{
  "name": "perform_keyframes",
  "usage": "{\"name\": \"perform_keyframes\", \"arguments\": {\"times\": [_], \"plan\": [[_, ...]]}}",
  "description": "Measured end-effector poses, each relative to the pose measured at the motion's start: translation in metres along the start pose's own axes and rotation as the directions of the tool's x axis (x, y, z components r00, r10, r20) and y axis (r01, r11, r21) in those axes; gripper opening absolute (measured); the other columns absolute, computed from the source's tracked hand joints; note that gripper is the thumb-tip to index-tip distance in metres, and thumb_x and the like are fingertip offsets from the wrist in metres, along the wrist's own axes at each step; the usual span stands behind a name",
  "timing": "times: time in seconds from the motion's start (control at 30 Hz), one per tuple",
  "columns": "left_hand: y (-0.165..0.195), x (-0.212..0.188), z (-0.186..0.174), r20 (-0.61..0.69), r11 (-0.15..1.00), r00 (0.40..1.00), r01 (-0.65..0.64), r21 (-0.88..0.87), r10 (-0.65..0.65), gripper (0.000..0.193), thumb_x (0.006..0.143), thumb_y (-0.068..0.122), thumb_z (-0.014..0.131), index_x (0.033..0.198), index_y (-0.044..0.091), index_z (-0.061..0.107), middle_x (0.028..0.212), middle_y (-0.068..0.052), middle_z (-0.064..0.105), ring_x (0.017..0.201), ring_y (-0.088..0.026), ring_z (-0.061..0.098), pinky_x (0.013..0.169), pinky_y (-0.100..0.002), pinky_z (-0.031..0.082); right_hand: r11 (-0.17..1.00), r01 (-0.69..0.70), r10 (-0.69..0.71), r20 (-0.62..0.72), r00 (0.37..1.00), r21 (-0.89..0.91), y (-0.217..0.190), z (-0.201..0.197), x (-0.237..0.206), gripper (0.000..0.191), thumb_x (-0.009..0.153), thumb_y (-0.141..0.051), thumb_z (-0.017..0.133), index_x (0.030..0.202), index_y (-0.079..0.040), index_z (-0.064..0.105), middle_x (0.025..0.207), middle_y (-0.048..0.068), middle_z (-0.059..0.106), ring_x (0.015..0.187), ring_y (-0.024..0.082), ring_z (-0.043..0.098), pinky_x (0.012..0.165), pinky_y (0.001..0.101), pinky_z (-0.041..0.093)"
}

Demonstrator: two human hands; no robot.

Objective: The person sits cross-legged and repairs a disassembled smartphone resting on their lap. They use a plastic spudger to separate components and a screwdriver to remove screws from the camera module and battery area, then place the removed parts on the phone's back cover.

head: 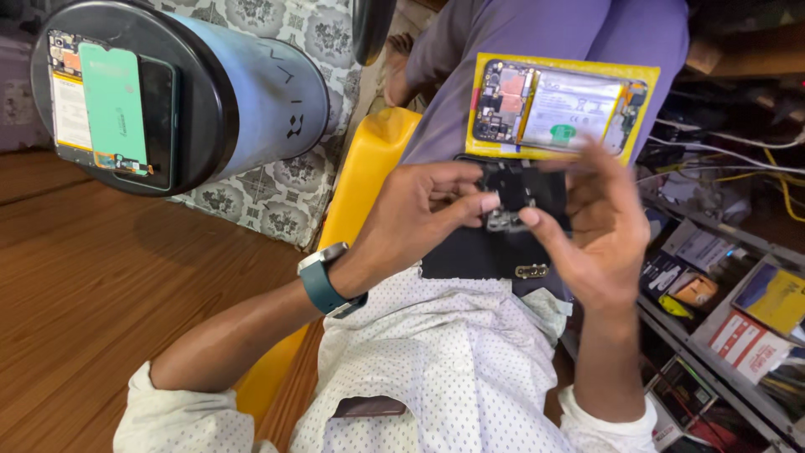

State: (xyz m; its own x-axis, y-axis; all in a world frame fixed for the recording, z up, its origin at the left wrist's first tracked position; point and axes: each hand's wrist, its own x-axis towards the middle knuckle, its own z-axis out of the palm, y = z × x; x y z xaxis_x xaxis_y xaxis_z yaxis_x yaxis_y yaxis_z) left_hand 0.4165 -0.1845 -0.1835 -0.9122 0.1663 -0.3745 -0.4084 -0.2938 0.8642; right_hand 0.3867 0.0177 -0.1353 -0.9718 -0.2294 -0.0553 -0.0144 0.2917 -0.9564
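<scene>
both hands' [423,214] [599,226] fingers [470,204] pinched shut on a small black phone part [511,191]

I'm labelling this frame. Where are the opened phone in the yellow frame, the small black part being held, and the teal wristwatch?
opened phone in the yellow frame [579,107], head view, battery.
small black part [513,189], head view, centre.
teal wristwatch [321,283], head view, strap.

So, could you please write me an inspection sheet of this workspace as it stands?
Surface: dark cloth across the lap; wooden floor on the left.
Job's things: small black phone part held by both hands; opened phone on the thigh.
Clutter: second opened phone on a round stool.
Grippers: left hand and right hand pinch the part.
Cables: white and yellow wires at right.
Surroundings: shelves of small boxes.
</scene>
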Motion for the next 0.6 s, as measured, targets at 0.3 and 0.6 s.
{"name": "perform_keyframes", "arguments": {"times": [0.3,0.6], "plan": [[0.005,0.067,-0.048,-0.154,0.829,0.901,-0.291,0.478,0.405,0.032,0.103,0.023,0.067,0.128,0.002,0.065,0.105,-0.008,0.076,0.093,-0.011,0.074,0.077,-0.028,0.062,0.998,-0.005,0.018,-0.193,0.981,0.068,0.025,-0.015,0.052,0.034,0.1,0.002,0.074,0.13,0.008,0.06,0.111,0.018,0.074,0.099,0.02,0.079,0.078,0.0268,0.065],[-0.017,0.094,-0.037,-0.097,0.955,0.96,-0.246,0.165,0.264,0.027,0.101,0.015,0.069,0.121,-0.004,0.068,0.103,-0.006,0.076,0.093,-0.009,0.073,0.084,-0.024,0.06,0.993,-0.028,0.017,-0.094,0.995,-0.116,0.027,0.017,0.063,0.035,0.097,0.007,0.081,0.129,0.005,0.066,0.1,0.003,0.061,0.087,0.009,0.063,0.074,0.0191,0.053]]}}
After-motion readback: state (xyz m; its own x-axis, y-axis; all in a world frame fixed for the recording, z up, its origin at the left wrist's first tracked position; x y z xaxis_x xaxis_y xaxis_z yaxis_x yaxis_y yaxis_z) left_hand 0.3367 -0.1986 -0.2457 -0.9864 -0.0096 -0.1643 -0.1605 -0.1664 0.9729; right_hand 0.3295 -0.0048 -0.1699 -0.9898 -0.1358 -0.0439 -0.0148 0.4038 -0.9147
